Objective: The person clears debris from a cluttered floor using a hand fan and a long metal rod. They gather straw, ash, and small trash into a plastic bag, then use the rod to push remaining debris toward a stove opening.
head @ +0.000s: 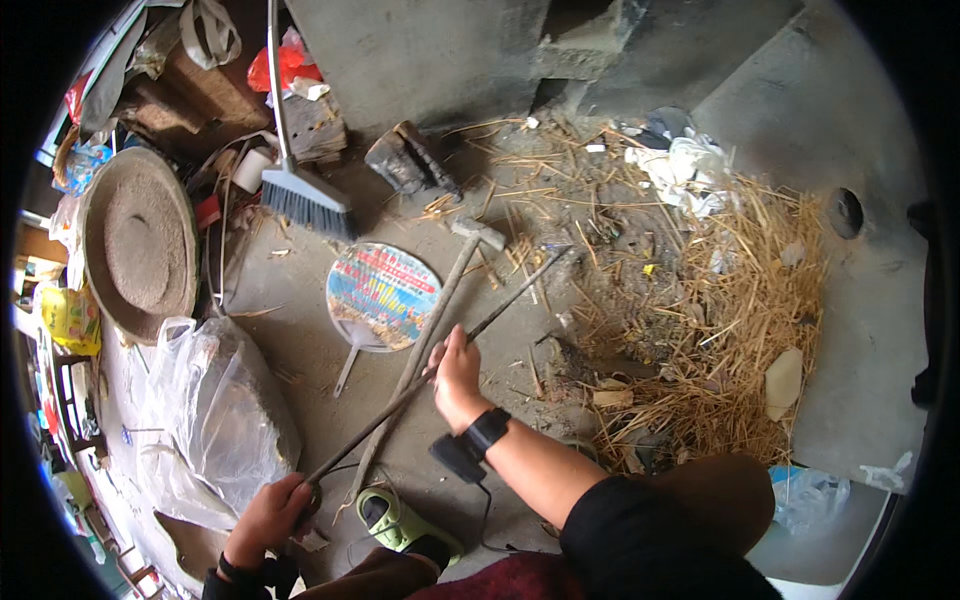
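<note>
A long dark rod, seemingly a metal poker, slants up and right across the floor before me. My left hand grips its lower end. Farther along the shaft, my right hand is closed around it. The tip reaches toward loose straw. Beneath and beside the rod lies a long-handled hammer, its head at the top. A printed plastic hand fan rests flat on the floor left of the hammer. A green clog is on my foot near the hammer's handle end.
A straw heap lies along the right wall, with white crumpled plastic above it. To the left are a round basin of grainy material and a clear plastic bag. A broom and a charred log are at the back.
</note>
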### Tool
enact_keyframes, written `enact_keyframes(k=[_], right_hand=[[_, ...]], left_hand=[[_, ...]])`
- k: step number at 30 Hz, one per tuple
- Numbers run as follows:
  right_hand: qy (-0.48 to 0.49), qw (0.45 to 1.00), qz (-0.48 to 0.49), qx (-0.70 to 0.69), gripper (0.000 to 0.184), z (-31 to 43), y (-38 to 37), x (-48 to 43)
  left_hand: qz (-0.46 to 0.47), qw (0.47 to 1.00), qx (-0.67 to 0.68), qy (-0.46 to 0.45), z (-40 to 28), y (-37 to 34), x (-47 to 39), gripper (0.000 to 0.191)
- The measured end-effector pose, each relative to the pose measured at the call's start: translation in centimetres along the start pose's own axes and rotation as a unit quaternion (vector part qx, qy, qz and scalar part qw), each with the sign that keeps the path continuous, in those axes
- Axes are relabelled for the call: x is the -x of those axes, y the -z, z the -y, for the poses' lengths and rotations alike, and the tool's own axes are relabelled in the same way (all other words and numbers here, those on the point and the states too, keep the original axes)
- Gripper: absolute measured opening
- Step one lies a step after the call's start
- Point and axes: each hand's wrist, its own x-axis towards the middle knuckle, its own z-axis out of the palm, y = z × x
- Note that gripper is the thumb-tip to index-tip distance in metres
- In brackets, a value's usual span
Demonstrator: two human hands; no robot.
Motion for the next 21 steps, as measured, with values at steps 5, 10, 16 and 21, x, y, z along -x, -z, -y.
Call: enact_keyframes(k=[5,10,16,21], right_hand=[[-0.018,0.999,-0.015,0.024,0.030,3.5,2.1,-3.8],[0.012,1.000,-0.003,0.029,0.030,3.8,3.9,-5.1],[0.018,0.998,0.016,0.052,0.025,1.6,2.6,-3.4],[-0.121,0.982,0.136,-0.042,0.027,-4.9,0.0,3.0]], left_hand=[[0.023,0.997,0.070,0.022,-2.3,-2.9,-4.7,0.032],[0.039,0.991,0.126,-0.007,-1.5,-5.8,-6.2,0.032],[0.008,0.995,0.092,-0.030,2.4,-2.0,-5.6,0.028],[0.012,0.996,0.083,-0.006,9.5,5.4,-1.5,0.028]])
